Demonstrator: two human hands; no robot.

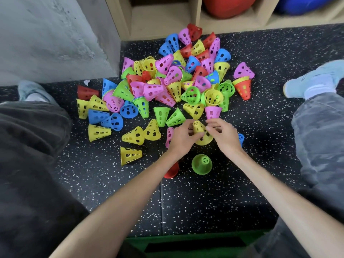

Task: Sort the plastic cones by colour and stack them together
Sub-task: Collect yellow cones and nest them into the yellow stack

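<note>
while the left hand (183,135) grips a yellow cone (200,131), right hand (222,134) fingers pinch it too.

Before you, perforated cones (173,75) of smooth, faintly glossy plastic lie heaped on matt black rubber flooring (214,198) flecked white, beside a rough grey concrete wall (52,34) and pale matt wooden shelving (167,15).

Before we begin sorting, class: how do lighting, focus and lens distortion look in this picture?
Head view: soft even light, faint shadows under the hands; the yellow cone they hold is sharp; wide-angle bending curves the shelf and forearms at the edges.
</note>
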